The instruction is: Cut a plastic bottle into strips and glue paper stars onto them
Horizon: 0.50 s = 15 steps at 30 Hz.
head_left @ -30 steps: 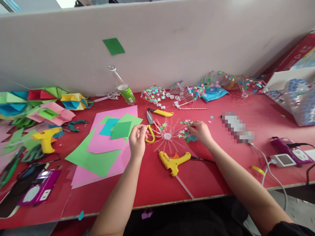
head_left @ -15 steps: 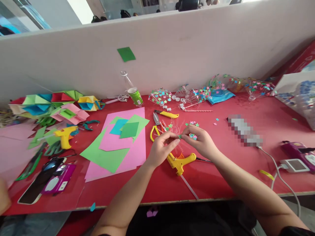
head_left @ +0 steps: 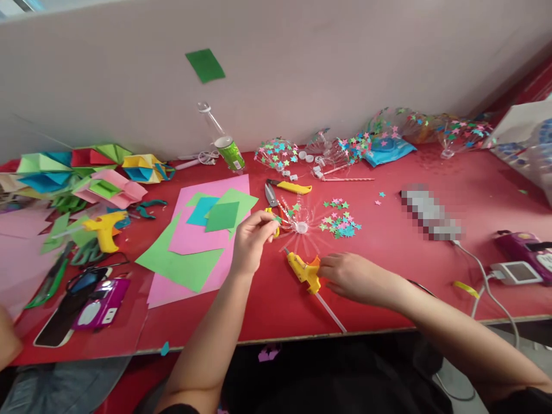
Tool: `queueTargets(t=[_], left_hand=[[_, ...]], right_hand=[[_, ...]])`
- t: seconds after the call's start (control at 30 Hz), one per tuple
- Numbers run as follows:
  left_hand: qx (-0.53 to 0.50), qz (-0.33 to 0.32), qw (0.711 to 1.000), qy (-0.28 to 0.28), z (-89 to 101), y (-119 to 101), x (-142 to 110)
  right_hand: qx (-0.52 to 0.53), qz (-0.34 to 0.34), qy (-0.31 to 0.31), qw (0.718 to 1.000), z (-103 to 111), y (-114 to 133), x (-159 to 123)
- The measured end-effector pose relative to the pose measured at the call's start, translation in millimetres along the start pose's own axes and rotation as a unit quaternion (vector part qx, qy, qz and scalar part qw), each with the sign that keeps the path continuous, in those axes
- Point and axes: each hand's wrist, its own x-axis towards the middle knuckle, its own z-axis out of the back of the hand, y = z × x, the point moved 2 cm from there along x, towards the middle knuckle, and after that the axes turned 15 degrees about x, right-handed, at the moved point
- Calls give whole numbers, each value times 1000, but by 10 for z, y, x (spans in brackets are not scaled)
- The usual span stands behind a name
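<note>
My left hand (head_left: 254, 238) is closed in a pinch on a small green star (head_left: 278, 220), held above the table. My right hand (head_left: 356, 278) is curled over the handle of a yellow hot glue gun (head_left: 304, 270), which lies on the table with a clear glue stick (head_left: 330, 312) coming out of its back. Between and beyond the hands sits a spread of clear plastic strips around a white bottle cap (head_left: 301, 227), a few stars on its strips. Loose coloured paper stars (head_left: 342, 225) lie in a pile to its right.
Yellow-handled scissors (head_left: 271, 195) and a yellow cutter (head_left: 295, 187) lie behind the strips. Coloured paper sheets (head_left: 181, 267) are on the left, and a glass bottle (head_left: 228, 150) stands by the wall. Another person's arm (head_left: 7, 339) shows at the left edge. A cable (head_left: 491, 296) runs at right.
My hands have parted. The left moved left with the green star, while the right came down onto the glue gun's handle. The view has tilted downward.
</note>
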Motion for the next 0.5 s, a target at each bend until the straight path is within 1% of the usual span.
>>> queueTargets(t=[0.07,0.1,0.17,0.27,0.37,0.43,0.5], left_hand=[[7,10,1000,1,18,43,-1],[12,14,1000,4,15,60,-9],[19,21,1000,11,-3,85,-31],[23,22,999,26,-36,95,-52],[16,11,999,29,-35,69,-43],[17,6,1000,20,-2,48,-25],[24,8,1000,-4,56,45,-2]], right_hand=[[-93,-26,-34,995,-161,-40,8],[-123,-24,-52,991,-232,-57,23],[-160,-17,-69,985,-346,-89,60],[-181,-13,-65,981,-440,-134,106],[-131,-6,-46,990,-469,-161,115],[-54,8,-46,997,-443,-149,90],[43,22,-63,997,-362,-109,46]])
